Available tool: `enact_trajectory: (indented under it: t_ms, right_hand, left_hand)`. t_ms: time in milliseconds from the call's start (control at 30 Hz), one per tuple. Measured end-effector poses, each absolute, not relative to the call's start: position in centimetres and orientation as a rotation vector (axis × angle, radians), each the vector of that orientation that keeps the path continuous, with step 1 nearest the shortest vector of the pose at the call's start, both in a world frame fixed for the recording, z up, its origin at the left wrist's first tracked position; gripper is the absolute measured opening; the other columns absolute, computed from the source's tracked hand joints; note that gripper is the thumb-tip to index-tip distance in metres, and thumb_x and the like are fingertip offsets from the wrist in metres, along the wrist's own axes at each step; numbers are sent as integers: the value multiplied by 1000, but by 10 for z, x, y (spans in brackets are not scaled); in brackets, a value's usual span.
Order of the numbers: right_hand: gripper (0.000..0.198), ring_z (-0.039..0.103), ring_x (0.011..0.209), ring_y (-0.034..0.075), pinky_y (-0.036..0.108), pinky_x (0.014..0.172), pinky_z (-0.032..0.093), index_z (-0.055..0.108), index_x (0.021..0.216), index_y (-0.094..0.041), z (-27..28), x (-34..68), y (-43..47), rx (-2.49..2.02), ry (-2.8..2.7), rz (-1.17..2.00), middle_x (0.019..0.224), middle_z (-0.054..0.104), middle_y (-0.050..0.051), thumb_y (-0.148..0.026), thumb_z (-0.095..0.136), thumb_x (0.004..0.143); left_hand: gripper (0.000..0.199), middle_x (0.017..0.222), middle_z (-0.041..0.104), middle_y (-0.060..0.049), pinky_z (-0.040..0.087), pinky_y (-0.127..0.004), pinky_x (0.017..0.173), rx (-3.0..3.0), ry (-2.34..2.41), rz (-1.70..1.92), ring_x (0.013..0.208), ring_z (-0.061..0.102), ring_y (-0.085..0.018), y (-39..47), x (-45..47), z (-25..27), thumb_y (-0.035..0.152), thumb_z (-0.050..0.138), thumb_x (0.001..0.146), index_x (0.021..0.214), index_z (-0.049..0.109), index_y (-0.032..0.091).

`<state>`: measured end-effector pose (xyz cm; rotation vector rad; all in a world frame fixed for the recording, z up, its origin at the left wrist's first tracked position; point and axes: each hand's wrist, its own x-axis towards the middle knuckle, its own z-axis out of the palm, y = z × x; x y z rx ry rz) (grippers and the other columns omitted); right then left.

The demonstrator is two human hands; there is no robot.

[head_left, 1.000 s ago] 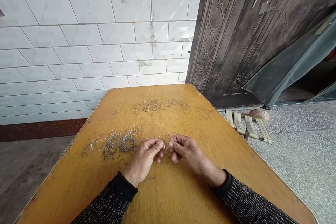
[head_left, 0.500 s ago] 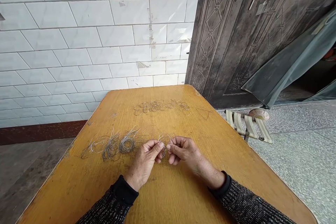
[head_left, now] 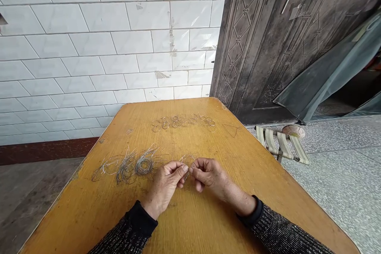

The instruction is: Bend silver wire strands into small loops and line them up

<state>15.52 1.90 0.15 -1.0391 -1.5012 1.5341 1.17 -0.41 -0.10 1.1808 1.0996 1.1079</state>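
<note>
Over the middle of the table, my left hand [head_left: 169, 180] pinches a thin wire [head_left: 187, 156] between thumb and forefinger. My right hand [head_left: 210, 172] is closed on the same wire, its fingertips almost meeting the left ones. The wire arches in a loop above both hands, and its lower part is mostly hidden by the fingers. To the left of my left hand lie a coiled bundle of grey wire [head_left: 145, 164], a looser bundle of wire [head_left: 125, 168] and some loose wire strands [head_left: 107, 165].
Small wire rings [head_left: 176, 121] lie in a row toward the far end of the wooden table [head_left: 196, 222]. A bent wire piece [head_left: 235, 131] rests near the right edge. A folding stool [head_left: 282, 143] stands right of the table. Behind are a tiled wall [head_left: 133, 39] and a dark door [head_left: 253, 47].
My hands have shifted slightly downward in view, and the right fingers have changed their pinch a little. The wire loop between them looks lower and flatter.
</note>
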Motion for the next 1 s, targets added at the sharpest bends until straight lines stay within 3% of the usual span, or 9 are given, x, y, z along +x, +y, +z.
enact_trajectory:
  t_ms: [233, 400, 567, 733, 1000]
  right_hand:
    - [21, 38, 29, 3, 16, 35, 28, 45, 56, -17, 2, 159, 18, -982, -1597, 1638, 35, 47, -7, -29, 55, 70]
    - [18, 38, 29, 4, 16, 36, 27, 45, 56, -17, 0, 158, 16, -978, -1658, 1689, 35, 48, -7, -23, 54, 70]
    - [16, 39, 29, 4, 16, 35, 26, 46, 57, -17, -1, 157, 18, -990, -1652, 1677, 35, 46, -8, -23, 52, 70]
    - [24, 39, 30, 3, 16, 35, 27, 44, 52, -16, 1, 161, 21, -984, -1653, 1704, 36, 43, -8, -28, 58, 69]
    - [34, 54, 62, 9, 16, 46, 40, 58, 76, -15, 15, 173, 28, -925, -1387, 1629, 69, 58, 1, -46, 66, 63]
  left_hand:
    - [31, 71, 55, -2, 34, -21, 51, 1118, 1025, 1109, 57, 47, -9, -1, 2, 10, 43, 59, 72, 81, 61, 14]
    - [22, 59, 53, 2, 31, -21, 48, 1058, 1065, 1172, 48, 40, -6, 2, 3, 7, 34, 67, 64, 69, 60, 13]
    - [21, 61, 51, 2, 29, -18, 47, 854, 998, 1208, 48, 39, -4, 3, 6, 2, 30, 70, 61, 66, 58, 13]
    - [25, 63, 50, 2, 33, -19, 48, 1011, 984, 1062, 50, 43, -6, 2, 1, 5, 37, 62, 70, 80, 60, 14]
    - [22, 64, 52, 2, 39, -19, 49, 779, 969, 1221, 52, 49, -6, 4, 1, 3, 29, 69, 65, 78, 61, 13]
